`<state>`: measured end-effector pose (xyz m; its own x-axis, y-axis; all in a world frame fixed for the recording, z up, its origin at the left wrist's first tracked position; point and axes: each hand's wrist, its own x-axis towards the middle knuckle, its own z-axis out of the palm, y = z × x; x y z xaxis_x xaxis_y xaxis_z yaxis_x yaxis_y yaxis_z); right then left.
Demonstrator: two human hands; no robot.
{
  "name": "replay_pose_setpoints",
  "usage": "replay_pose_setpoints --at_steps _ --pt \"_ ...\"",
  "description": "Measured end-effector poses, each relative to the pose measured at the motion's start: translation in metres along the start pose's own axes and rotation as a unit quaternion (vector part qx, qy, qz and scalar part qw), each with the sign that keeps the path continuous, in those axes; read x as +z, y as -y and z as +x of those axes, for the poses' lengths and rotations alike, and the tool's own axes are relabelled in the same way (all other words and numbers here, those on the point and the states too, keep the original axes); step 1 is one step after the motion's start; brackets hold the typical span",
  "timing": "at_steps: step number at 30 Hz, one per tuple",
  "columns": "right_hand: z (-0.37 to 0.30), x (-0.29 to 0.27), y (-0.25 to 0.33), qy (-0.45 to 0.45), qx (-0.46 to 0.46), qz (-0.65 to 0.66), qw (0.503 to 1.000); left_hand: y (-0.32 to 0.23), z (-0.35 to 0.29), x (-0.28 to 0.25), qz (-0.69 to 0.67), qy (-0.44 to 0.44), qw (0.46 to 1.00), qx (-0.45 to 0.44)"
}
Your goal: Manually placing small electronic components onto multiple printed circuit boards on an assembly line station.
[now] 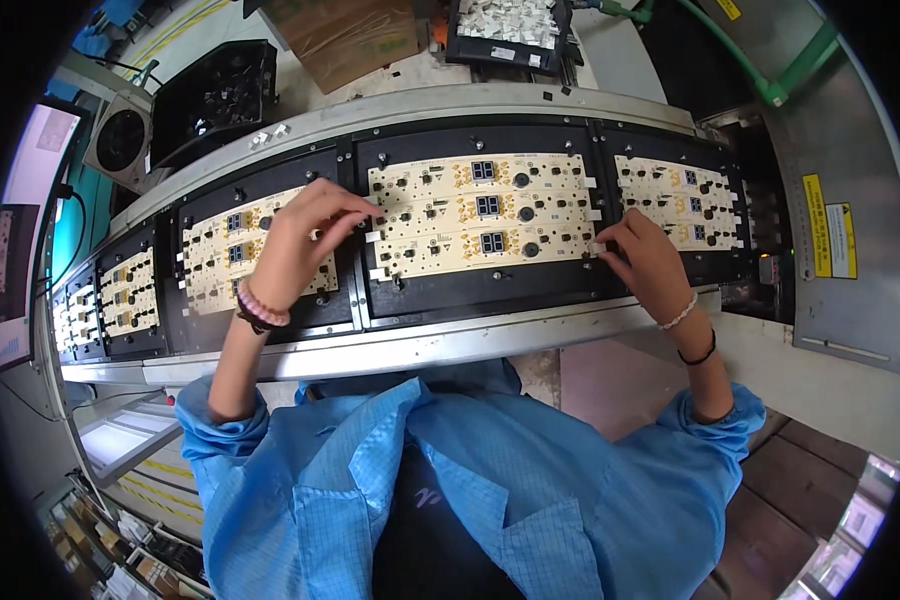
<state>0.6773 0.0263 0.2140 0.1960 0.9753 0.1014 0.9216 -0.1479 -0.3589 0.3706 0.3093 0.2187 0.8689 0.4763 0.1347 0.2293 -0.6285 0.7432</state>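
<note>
In front of me a cream circuit board panel made of three strips lies in a black carrier tray. Each strip bears a dark two-digit display, a round black part and small components. My left hand reaches the panel's left edge, thumb and index finger closed together near its middle strip; whatever they pinch is hidden. At the opposite edge, the thumb and index finger of my right hand close around a small white connector on the nearest strip.
More trays with cream boards stand in line, one at right and several at left. Along the near side runs a metal rail. Beyond the line are a black bin, a cardboard box and a tray of white parts. A monitor stands far left.
</note>
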Motion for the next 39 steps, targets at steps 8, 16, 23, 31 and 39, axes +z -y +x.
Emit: replay_pose_setpoints --at_steps 8,16,23,31,39 --pt "-0.010 0.008 0.017 -0.008 -0.034 -0.111 0.993 -0.019 -0.004 0.047 -0.042 -0.009 0.996 0.084" --pt "-0.036 0.013 0.040 -0.003 0.001 -0.148 0.989 -0.020 -0.009 0.078 -0.026 -0.041 0.995 0.084" --pt "-0.045 0.006 0.041 -0.007 0.038 -0.095 0.995 -0.033 -0.012 0.095 0.150 -0.054 0.983 0.096" --pt "-0.046 0.005 0.050 -0.020 0.026 -0.117 0.993 -0.041 -0.014 0.104 0.254 -0.056 0.964 0.061" --pt "-0.020 -0.009 0.030 -0.051 0.050 -0.045 0.996 -0.042 -0.011 0.084 0.228 0.009 0.969 0.095"
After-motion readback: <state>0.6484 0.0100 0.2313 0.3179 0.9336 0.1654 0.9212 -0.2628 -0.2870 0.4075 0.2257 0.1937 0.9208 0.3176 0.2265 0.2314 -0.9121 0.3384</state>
